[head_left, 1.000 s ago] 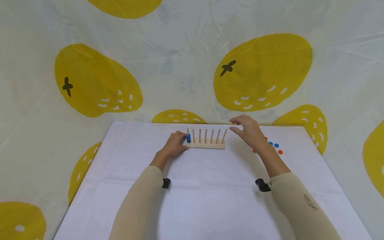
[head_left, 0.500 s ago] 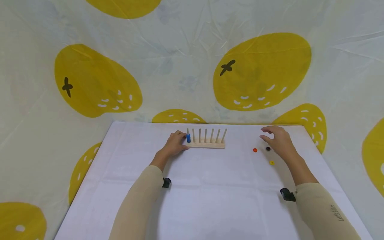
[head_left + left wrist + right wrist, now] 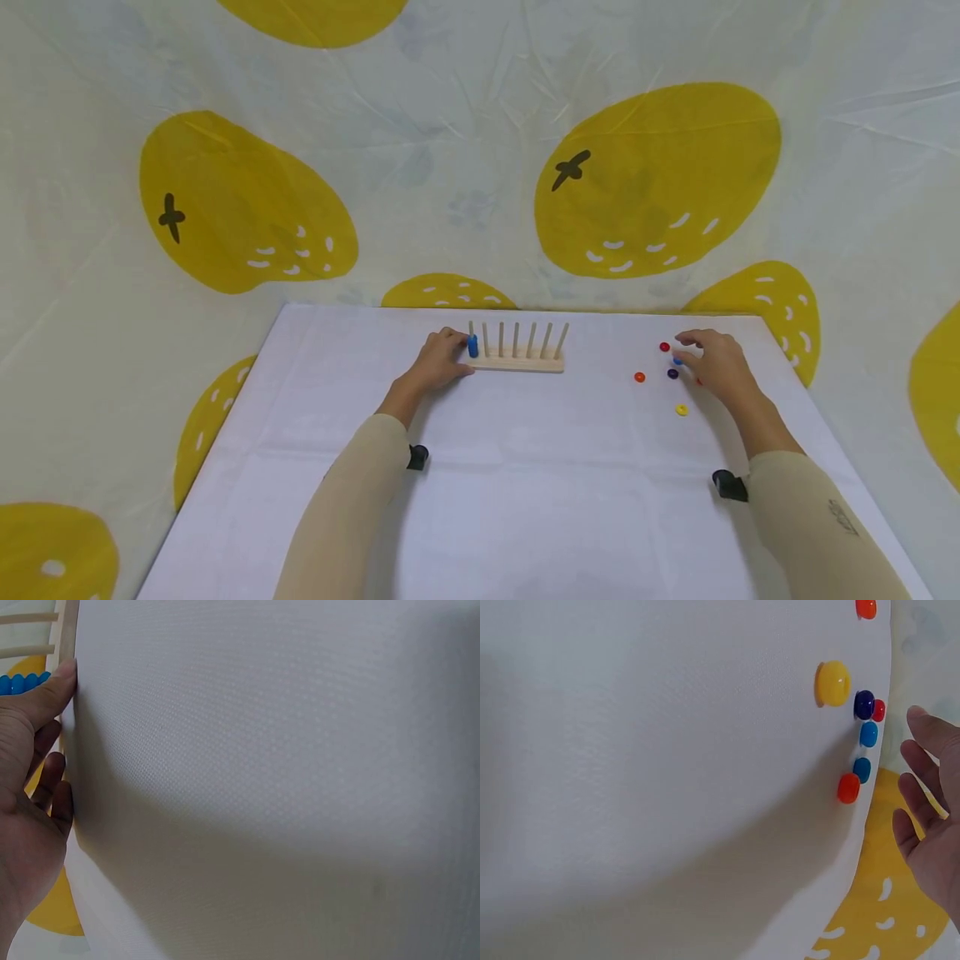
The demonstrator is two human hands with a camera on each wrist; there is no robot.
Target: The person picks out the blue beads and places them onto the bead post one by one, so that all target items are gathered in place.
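A wooden peg stand [image 3: 517, 364] with a row of upright pegs sits near the back of the table. Blue beads [image 3: 472, 346] are stacked on its leftmost peg. My left hand [image 3: 433, 360] holds the left end of the base, thumb [image 3: 60, 684] at the front edge. Over the loose beads at the right hovers my right hand [image 3: 722, 367], fingers parted and nothing held. A blue bead [image 3: 678, 361] lies just under its fingertips, partly hidden. Around it are a red bead [image 3: 664, 347], a dark blue bead [image 3: 672, 374], an orange bead [image 3: 640, 377] and a yellow bead [image 3: 682, 410].
In the right wrist view, a second blue bead [image 3: 862, 770] and an orange-red bead [image 3: 848, 788] lie close together. White cloth [image 3: 525, 500] covers the table. Behind its far edge hangs a curtain [image 3: 450, 167] with yellow fruit shapes.
My right hand has moved from beside the peg stand rightward to the loose beads, then lowered slightly over them. The left hand has stayed on the stand.
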